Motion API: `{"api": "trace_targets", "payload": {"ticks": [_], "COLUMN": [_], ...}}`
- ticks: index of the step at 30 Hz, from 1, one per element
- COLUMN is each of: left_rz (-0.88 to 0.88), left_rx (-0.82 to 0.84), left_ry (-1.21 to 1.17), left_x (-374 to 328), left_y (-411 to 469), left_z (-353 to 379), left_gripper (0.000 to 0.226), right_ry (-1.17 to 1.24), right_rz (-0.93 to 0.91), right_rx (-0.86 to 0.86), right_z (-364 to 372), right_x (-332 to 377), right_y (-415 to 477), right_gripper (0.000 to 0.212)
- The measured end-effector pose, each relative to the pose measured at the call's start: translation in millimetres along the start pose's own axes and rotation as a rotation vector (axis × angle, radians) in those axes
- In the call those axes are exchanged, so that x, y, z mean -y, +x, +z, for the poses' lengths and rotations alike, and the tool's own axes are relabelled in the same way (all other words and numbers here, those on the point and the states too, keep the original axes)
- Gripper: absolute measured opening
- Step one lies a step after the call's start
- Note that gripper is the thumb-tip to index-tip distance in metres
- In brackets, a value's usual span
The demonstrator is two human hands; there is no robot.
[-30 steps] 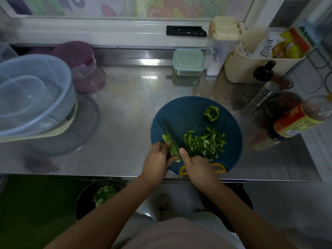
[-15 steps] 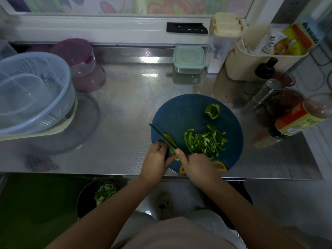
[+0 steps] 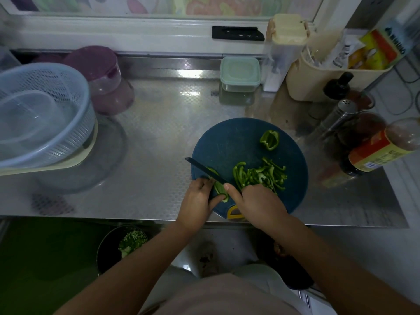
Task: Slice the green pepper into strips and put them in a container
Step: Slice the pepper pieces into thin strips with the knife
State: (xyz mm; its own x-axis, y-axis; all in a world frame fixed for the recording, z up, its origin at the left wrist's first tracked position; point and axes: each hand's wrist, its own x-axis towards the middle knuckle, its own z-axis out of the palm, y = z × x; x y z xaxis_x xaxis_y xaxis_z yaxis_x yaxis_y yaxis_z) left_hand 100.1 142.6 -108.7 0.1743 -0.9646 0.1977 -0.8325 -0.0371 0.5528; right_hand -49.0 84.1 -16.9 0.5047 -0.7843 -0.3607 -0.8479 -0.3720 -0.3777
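A round dark blue cutting board (image 3: pixel 231 142) lies on the steel counter. My left hand (image 3: pixel 197 201) holds a long green pepper piece (image 3: pixel 220 188) down at the board's near left edge. My right hand (image 3: pixel 256 201) grips a black knife (image 3: pixel 203 167), forefinger laid along its back, blade slanting up-left across that piece. A heap of green pepper strips (image 3: pixel 259 175) sits right of the blade. One uncut pepper chunk (image 3: pixel 269 139) lies farther back on the board. A clear plastic container (image 3: pixel 27 119) sits inside a pale blue colander (image 3: pixel 56 133) at far left.
A purple lidded jar (image 3: pixel 102 80) stands behind the colander. A small lidded box (image 3: pixel 239 73) sits at the back. Bottles (image 3: pixel 375 148), a shaker (image 3: pixel 334 119) and a cream caddy (image 3: pixel 318 80) crowd the right side. Below the counter edge is a dark bowl (image 3: pixel 109 246) with green scraps.
The knife blade, hidden a second ago, has risen and now lies slanted across the pepper piece with its tip out past the board's left edge. My hands stayed in place.
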Motion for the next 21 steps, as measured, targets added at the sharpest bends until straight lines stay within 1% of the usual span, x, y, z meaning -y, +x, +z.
{"api": "trace_targets", "payload": {"ticks": [5, 14, 18, 21], "left_rz": [0.003, 0.004, 0.009, 0.003], "left_rx": [-0.004, 0.010, -0.005, -0.003], "left_ry": [-0.003, 0.016, 0.018, 0.018], "left_x": [0.1, 0.3, -1.3, -1.5], "left_y": [-0.1, -0.7, -0.9, -1.4], "left_z": [0.2, 0.1, -1.2, -0.4], "left_gripper": [0.051, 0.055, 0.055, 0.054], "right_ry": [-0.023, 0.052, 0.013, -0.073], "right_rz": [-0.015, 0.029, 0.014, 0.005], "right_rx": [-0.002, 0.034, 0.045, 0.040], "right_z": [2.0, 3.9, 1.0, -3.2], "right_x": [0.8, 1.5, -0.6, 2.4], "right_y": [1.4, 10.2, 11.3, 9.0], "right_gripper": [0.069, 0.068, 0.067, 0.065]}}
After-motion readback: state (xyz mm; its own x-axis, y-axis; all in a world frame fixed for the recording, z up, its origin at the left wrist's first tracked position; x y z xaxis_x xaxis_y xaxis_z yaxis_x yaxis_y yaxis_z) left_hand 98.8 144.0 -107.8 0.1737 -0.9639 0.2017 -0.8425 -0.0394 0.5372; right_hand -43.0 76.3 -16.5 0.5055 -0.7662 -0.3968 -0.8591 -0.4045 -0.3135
